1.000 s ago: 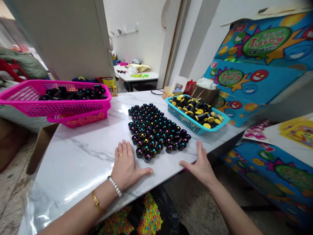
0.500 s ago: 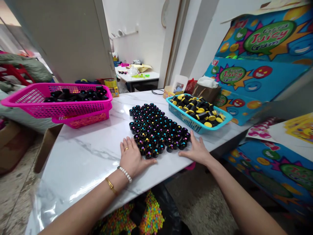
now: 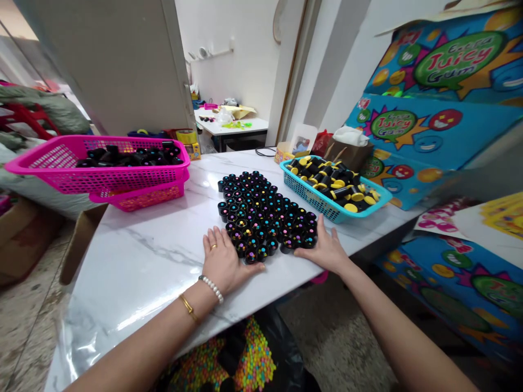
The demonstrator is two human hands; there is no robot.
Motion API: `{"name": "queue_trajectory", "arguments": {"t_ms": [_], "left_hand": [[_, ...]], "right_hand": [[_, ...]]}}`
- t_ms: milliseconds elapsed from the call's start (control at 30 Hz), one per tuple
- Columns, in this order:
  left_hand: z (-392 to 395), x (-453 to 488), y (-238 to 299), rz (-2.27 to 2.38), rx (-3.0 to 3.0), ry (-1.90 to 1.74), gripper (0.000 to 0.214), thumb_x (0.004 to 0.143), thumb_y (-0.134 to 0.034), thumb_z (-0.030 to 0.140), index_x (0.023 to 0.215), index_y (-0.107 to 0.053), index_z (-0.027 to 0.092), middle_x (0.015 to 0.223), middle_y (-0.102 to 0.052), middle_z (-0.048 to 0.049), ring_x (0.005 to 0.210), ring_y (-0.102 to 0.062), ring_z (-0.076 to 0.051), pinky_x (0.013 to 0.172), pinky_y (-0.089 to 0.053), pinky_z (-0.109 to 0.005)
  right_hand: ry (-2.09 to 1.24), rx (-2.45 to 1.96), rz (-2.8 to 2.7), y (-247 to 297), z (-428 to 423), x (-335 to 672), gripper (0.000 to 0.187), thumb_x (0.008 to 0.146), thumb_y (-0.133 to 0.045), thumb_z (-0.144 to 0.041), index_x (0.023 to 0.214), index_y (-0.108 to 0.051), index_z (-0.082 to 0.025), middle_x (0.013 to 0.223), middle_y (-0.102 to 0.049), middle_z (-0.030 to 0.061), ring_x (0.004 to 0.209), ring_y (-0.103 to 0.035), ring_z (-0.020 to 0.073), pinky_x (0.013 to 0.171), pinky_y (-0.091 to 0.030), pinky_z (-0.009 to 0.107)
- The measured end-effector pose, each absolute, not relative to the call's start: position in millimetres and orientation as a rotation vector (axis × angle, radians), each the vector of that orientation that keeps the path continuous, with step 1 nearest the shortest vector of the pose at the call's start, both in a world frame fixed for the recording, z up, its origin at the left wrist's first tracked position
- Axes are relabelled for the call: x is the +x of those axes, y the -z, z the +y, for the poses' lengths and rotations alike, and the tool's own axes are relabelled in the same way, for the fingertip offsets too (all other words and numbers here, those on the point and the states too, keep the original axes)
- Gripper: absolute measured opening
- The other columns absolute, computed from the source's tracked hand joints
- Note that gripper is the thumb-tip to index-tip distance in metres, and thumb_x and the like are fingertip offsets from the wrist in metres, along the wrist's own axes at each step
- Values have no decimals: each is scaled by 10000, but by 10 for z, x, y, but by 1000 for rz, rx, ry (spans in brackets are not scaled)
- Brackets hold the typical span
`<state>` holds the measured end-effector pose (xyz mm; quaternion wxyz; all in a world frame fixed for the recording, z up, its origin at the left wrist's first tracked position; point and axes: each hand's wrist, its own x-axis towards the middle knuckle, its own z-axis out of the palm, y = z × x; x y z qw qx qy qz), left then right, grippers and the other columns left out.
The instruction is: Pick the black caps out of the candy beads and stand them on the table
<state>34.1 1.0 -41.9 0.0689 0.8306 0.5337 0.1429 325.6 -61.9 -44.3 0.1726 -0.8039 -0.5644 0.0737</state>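
A tight cluster of several small black cups (image 3: 263, 212) filled with coloured candies stands upright on the white marble table (image 3: 143, 261). My left hand (image 3: 223, 261) lies flat on the table, fingers spread, pressed against the cluster's near-left side. My right hand (image 3: 324, 247) lies flat at the table's front edge, touching the cluster's near-right corner. Neither hand holds anything.
A blue basket (image 3: 314, 198) of black tubes with yellow caps sits right of the cluster. Two stacked pink baskets (image 3: 102, 177) with black pieces stand at the left. Colourful gum boxes (image 3: 412, 136) rise on the right. A bag of coloured candies (image 3: 241, 362) lies under the table.
Both hands slid forward across the table and closed in on the cluster of cups, now touching its near corners. The cups look packed a little tighter.
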Motion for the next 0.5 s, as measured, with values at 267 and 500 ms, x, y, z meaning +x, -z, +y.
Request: {"name": "queue_trajectory", "arguments": {"t_ms": [267,500], "left_hand": [[0,388,344,1625,2505,-322,1472,526,-484,952,1420,-213,-186,1507,-139,-451,1444,-83,-538,1180,-39,-611],[31,438,379,1591,2484,-364,1540,470,-469,984,1429,-174,-184,1511,-136,-446,1447,-56,-538,1185,-13,-605]], "right_hand": [[-109,-2209,-1643,530,-592,3317,1451,624,-662,-782,1522,202,-38,1573,-249,282,1466,-245,405,1178,-68,641],[-48,-2210,-1649,515,-585,3288,1460,613,-660,-799,1525,191,-39,1581,-211,293,1469,-235,408,1167,-89,654]]}}
